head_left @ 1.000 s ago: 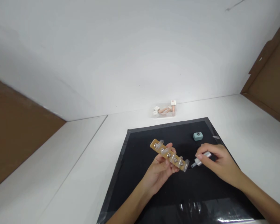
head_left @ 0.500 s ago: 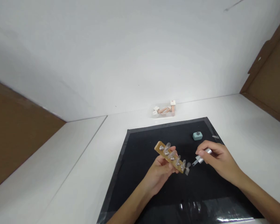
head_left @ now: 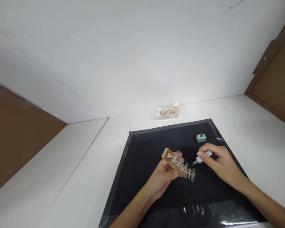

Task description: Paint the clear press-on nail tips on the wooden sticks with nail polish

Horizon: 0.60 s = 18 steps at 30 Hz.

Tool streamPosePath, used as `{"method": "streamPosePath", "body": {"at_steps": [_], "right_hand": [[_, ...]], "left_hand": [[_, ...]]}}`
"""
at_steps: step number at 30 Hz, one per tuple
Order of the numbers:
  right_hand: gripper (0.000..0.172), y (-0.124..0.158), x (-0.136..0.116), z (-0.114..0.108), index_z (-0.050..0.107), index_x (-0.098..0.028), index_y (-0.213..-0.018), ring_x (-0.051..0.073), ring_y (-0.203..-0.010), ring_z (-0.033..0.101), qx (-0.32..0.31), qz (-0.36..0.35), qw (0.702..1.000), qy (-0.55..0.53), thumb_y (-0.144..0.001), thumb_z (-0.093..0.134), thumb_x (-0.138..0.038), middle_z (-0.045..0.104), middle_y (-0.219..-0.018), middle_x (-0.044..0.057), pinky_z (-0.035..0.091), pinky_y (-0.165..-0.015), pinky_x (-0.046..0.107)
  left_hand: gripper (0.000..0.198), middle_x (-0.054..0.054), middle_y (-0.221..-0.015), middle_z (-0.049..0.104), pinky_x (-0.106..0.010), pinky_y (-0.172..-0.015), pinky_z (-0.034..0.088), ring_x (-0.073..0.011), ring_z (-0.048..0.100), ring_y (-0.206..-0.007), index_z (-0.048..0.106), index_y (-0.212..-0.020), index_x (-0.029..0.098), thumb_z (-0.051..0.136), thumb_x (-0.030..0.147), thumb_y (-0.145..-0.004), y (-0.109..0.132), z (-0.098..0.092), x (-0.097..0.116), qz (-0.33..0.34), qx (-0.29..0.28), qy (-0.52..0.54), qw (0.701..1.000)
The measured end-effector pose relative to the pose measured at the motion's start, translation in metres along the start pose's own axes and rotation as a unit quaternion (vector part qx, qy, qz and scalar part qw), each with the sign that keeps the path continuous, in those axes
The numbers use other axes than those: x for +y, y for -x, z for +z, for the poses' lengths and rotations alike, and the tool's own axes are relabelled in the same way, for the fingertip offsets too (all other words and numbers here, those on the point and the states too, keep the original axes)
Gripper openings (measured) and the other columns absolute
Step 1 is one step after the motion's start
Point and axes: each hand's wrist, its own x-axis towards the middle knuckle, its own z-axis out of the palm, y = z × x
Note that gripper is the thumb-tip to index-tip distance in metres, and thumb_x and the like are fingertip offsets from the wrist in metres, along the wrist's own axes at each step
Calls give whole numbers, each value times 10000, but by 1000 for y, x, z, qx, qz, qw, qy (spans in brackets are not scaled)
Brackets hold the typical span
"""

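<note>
My left hand [head_left: 161,178] grips a wooden nail tip stand [head_left: 166,154], tilted down toward the right. Clear false nails [head_left: 180,162] stick out from silver round mounts along its face, several in a row. In my right hand [head_left: 219,161], pinched between thumb and fingers, is a nail polish brush [head_left: 200,159] with a silver cap. Its dark tip points down-left, close to the false nails at the stand's right end; whether it touches one I cannot tell. A mint-green polish bottle [head_left: 201,138] with an uncovered dark neck stands beyond my right hand.
A black mat [head_left: 142,145] with taped edges lies on the white table [head_left: 85,177]. One loose clear nail tip [head_left: 219,139] rests near its right edge. Against the white wall stands a clear box [head_left: 166,116] of pinkish, white-topped pieces. Brown boards [head_left: 21,133] flank both sides.
My left hand has turned the nail stand and shifted it slightly right and down. The brush in my right hand has moved a little left and up.
</note>
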Motion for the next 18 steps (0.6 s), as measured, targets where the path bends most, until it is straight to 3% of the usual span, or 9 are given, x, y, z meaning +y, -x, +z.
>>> {"method": "streamPosePath", "body": {"at_steps": [6,14,18], "right_hand": [[240,-1,-2,-3,594,-199,-609,134,-460,552,32,14,999,-6,-808,548,-325,596,-520,-11,459,-442,227],[225,3,-8,0,624,-186,-618,118,-463,571,-55,-42,997,-39,-812,547,-269,634,-528,-8,445,-439,208],[242,2,-4,1,619,-191,-623,124,-456,551,-12,-16,1000,-3,-822,543,-305,603,-511,-13,442,-427,216]], "left_hand": [[395,1,-762,621,-260,-614,378,-101,505,-607,734,-837,210,879,255,-472,1,-5,-1,5,-4,5,1000],[403,3,-708,617,-257,-610,372,-104,505,-604,737,-842,200,881,267,-471,1,-2,1,2,-1,5,1000],[402,4,-707,611,-260,-610,370,-101,500,-591,734,-849,198,877,275,-480,1,-2,1,4,-7,6,1000]]}}
